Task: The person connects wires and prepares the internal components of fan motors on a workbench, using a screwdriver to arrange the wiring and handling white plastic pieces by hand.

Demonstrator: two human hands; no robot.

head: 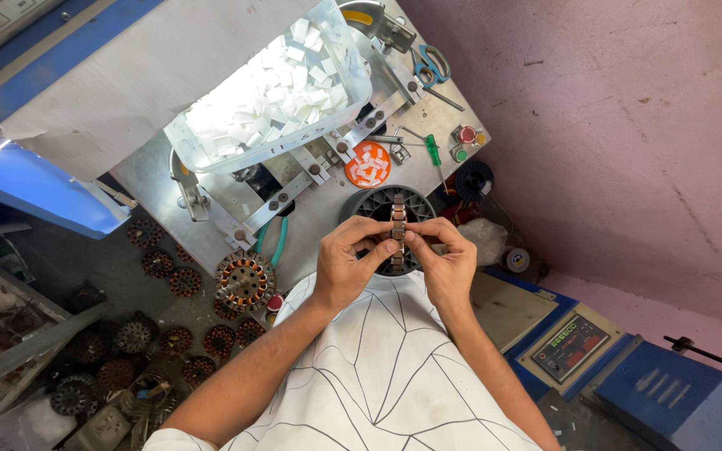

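Both hands (396,255) pinch one stator core (398,219) — edge-on.

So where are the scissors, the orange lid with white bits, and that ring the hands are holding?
scissors (433,64), head view, on the blue handles.
orange lid (355,171), head view, on its bare left rim.
ring (398,209), head view, on its upper edge above the fingers.

Pretty bright, even light from overhead, and the white pieces in the clear tub (273,92) nearly blow out. Lower left floor sits in murky shadow. Sharp in the middle, with wide-angle stretch bending the edges.
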